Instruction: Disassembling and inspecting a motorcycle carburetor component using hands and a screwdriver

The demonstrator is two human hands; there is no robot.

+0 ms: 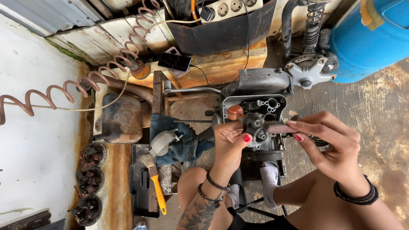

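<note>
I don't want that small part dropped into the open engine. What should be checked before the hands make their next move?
1. Left hand grips the small grey metal part: ok.
2. Right hand pinches the pinkish strip against the part: ok.
3. Part held directly above the open engine case: not ok, drop risk.
4. Small loose pieces on the part: cannot tell.
5. Yellow-handled brush lies within reach: ok.
</note>
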